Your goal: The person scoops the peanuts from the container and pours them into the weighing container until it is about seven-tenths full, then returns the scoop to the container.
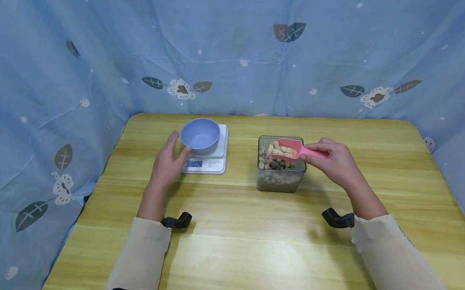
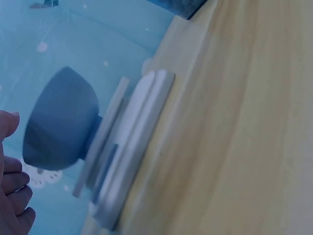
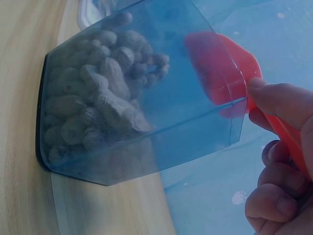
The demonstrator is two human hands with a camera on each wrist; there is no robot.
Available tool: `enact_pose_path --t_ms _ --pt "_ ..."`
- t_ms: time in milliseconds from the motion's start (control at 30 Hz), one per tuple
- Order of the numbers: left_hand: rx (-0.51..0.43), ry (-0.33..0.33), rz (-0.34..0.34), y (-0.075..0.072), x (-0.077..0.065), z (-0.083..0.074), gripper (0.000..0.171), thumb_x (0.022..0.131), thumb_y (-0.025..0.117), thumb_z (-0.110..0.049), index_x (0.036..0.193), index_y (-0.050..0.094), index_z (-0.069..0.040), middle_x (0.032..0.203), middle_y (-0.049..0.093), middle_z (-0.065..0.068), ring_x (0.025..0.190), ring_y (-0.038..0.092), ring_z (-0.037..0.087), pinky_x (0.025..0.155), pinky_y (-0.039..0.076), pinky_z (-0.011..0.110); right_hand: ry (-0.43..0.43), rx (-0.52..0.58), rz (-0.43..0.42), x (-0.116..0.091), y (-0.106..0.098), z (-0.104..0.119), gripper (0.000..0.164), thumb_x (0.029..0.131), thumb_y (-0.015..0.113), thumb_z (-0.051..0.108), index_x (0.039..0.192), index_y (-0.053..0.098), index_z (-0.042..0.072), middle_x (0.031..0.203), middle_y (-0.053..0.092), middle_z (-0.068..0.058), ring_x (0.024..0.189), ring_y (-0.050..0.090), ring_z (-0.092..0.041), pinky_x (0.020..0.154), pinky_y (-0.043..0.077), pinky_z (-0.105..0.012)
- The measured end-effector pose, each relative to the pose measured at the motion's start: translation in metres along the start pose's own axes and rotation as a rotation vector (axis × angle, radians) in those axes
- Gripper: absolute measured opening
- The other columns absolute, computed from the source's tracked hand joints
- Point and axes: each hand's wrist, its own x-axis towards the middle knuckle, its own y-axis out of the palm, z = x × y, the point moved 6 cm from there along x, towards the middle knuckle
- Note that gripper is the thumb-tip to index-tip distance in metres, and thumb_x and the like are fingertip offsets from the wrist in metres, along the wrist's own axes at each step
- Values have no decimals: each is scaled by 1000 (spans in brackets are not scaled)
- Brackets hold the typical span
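Note:
My right hand (image 1: 332, 162) pinches the handle of a pink scoop (image 1: 312, 153), its thumb on top in the right wrist view. Unshelled peanuts (image 1: 280, 150) lie in the scoop, which is above the mouth of a clear grey plastic container (image 1: 278, 182). More peanuts (image 3: 73, 107) fill the lower part of that container. On the left, a round blue bowl (image 1: 200, 135) sits on a white kitchen scale (image 1: 217, 165) with digits on its display. My left hand (image 1: 167, 163) is beside the bowl, thumb and fingers spread around its near left side, holding nothing.
Everything stands on a wood-grain table (image 1: 246, 243). Blue patterned curtain (image 1: 245, 45) hangs along the table's back and sides. The container stands to the right of the scale, with a strip of tabletop between them. A black camera mount sits on each wrist.

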Motion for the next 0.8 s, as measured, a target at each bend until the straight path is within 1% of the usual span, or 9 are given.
enact_pose_path --t_ms 133,233,367,400,500,600,700,800 --pt "-31 -24 4 5 2 8 73 98 54 -48 157 25 -17 164 19 -1 151 19 26 123 18 50 -2 11 -3 0 -1 0 44 86 75 41 117 73 10 87 59 -5 75 45 -22 57 40 -30" --pt "-54 -39 -2 8 2 11 71 98 54 -47 157 25 -21 163 20 -2 151 19 27 122 19 51 -5 21 -2 0 -1 1 45 86 75 41 117 73 9 88 59 -6 75 45 -22 57 40 -30" --pt "-76 -54 -8 10 2 13 72 97 53 -52 157 24 -25 163 20 -3 151 19 27 122 19 53 -13 27 -14 0 -3 6 44 87 75 40 118 73 10 87 59 -5 74 45 -22 57 40 -29" --pt "-81 -57 -12 11 2 13 73 97 53 -53 157 24 -24 164 21 -2 151 19 28 122 20 53 -17 27 -18 1 -3 8 43 87 74 40 118 73 10 87 59 -5 74 45 -22 57 40 -29" --pt "-92 -60 -21 11 0 14 75 96 52 -56 157 26 -22 163 23 1 151 21 28 122 21 52 -37 33 -25 5 -3 18 40 87 74 40 117 74 12 88 59 -4 74 45 -22 57 40 -30" --pt "-101 -64 -27 12 0 14 76 95 52 -57 157 26 -22 163 23 0 150 22 27 122 22 50 -49 36 -25 12 1 32 39 87 74 39 117 74 14 91 61 -5 77 46 -22 58 41 -31" --pt "-111 -64 -29 12 1 13 76 95 52 -58 157 25 -24 163 22 -5 150 23 25 122 23 48 -52 47 -11 21 9 48 41 87 74 40 118 74 14 96 63 -7 81 47 -22 60 43 -31" --pt "-120 -66 -27 13 3 12 77 94 52 -60 157 24 -26 163 21 -7 150 22 24 122 22 48 -60 64 13 32 22 64 44 86 75 41 120 73 13 100 64 -8 83 47 -22 63 44 -32"
